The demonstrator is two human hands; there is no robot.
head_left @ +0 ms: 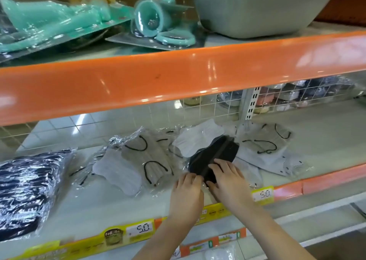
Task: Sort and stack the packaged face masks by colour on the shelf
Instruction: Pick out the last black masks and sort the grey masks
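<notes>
Apparently only the dark stack (25, 188) was sorted. Both hands, left (187, 188) and right (227, 178), pinched a black mask pack (215, 152); grey and white packs (138, 160) lay loose on the shelf (118, 206).

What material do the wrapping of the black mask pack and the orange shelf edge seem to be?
Black mask pack: wrapping looks like thin clear plastic film, since it wrinkles and glints. Orange shelf edge: a glossy hard surface with sharp light reflections, perhaps painted metal or plastic; unclear which.

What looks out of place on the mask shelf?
The mask packs are unsorted: a black pack, held at its near end by both hands, lies on loose, skewed grey and white packs. Only the dark stack at the left looks tidy.
</notes>
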